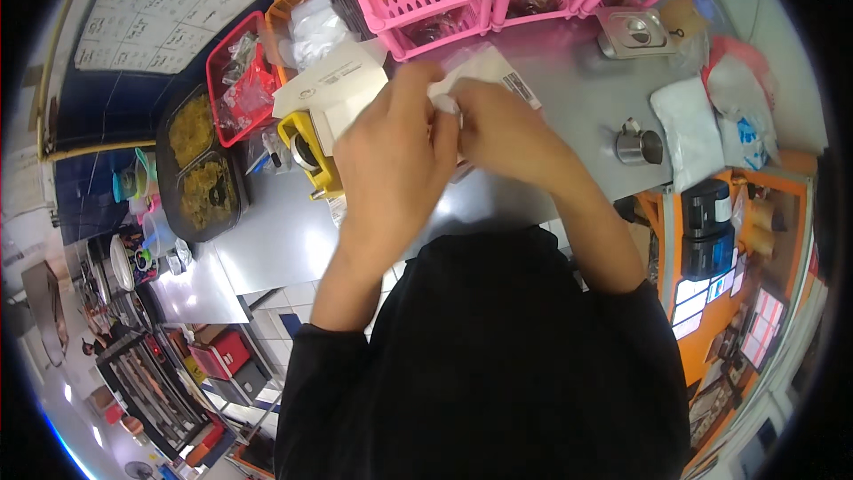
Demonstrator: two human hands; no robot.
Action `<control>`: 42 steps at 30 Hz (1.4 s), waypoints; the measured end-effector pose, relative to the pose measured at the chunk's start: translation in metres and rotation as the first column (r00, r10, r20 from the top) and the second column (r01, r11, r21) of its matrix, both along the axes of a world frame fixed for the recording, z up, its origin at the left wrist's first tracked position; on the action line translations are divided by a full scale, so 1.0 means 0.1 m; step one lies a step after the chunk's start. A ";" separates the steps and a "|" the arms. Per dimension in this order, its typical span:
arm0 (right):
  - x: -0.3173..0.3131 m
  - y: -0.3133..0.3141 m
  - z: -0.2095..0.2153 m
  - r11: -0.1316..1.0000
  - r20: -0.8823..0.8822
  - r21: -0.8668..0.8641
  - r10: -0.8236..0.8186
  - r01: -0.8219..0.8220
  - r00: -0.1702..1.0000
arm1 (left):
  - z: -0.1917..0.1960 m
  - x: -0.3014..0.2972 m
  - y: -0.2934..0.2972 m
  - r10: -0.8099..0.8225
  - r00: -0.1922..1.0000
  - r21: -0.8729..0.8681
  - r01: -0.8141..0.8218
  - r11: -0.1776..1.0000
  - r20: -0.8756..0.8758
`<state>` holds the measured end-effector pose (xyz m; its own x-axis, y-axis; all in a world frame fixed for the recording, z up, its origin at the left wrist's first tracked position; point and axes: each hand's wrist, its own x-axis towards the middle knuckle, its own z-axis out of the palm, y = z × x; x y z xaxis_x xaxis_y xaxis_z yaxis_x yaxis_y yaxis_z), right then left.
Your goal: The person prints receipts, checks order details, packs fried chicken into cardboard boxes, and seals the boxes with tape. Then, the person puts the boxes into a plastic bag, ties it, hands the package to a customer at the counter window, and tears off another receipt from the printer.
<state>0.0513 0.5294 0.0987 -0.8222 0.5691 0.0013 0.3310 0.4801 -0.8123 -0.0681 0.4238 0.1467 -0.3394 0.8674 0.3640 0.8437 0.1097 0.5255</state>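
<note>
My left hand [391, 156] and my right hand [502, 129] meet above the steel counter, fingers curled in and close together. Between the fingertips shows a small whitish, crumpled bit [444, 105] that looks like thin plastic; the rest of it is hidden by my fingers. Just beyond my right hand lies a pale flat packet [484, 67] with a printed label, partly covered by the hand. Left of my left hand are an open white cardboard box [342, 84] and a yellow tape dispenser [327, 173] with a roll in it.
Pink plastic baskets [431, 4] with bagged items line the back. A red basket [244, 80] and a black tray of yellowish food [209, 196] stand left. At right are a metal jug [637, 144], a lidded steel container [635, 33] and a white plastic package [684, 129].
</note>
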 end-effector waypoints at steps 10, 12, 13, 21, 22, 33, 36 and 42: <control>-0.18 0.28 0.56 0.922 0.220 0.362 0.057 -0.136 0.974 | -0.86 0.66 0.26 -0.107 -0.285 0.135 0.079 0.988 0.953; -0.17 0.25 0.64 0.828 0.289 0.533 0.016 -0.174 0.957 | -0.89 0.65 0.28 -0.134 -0.357 0.179 0.098 0.979 0.925; -0.17 0.32 0.58 0.830 0.288 0.528 0.026 -0.181 0.957 | -0.85 0.63 0.27 -0.141 -0.389 0.199 0.113 0.973 0.910; -0.31 0.84 0.40 0.896 0.060 -0.010 0.444 -0.444 0.894 | -0.62 0.55 -0.01 -0.111 0.344 -0.079 0.495 0.865 0.932; -0.32 0.85 0.41 0.896 0.056 -0.024 0.445 -0.444 0.894 | -0.59 0.54 0.00 -0.126 0.409 -0.099 0.486 0.868 0.904; -0.22 1.08 0.20 0.417 0.165 -0.760 0.865 -0.498 0.473 | -0.22 0.17 0.10 -0.446 0.852 -0.533 0.520 0.667 0.273; -0.02 1.11 0.08 0.344 0.078 -0.839 0.843 -0.422 0.532 | -0.20 -0.04 0.15 -0.513 0.807 -0.514 0.584 0.628 0.291; 0.28 1.12 -0.15 0.263 -0.102 -0.874 0.724 -0.409 0.682 | -0.75 -0.42 0.21 -0.415 0.590 -0.046 0.610 0.791 0.692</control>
<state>0.0792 0.6411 0.0835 -0.7945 -0.4450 -0.4131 0.5218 -0.1525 -0.8393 -0.1099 0.4445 0.0716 0.1369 0.9905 -0.0129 0.2872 -0.0273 0.9575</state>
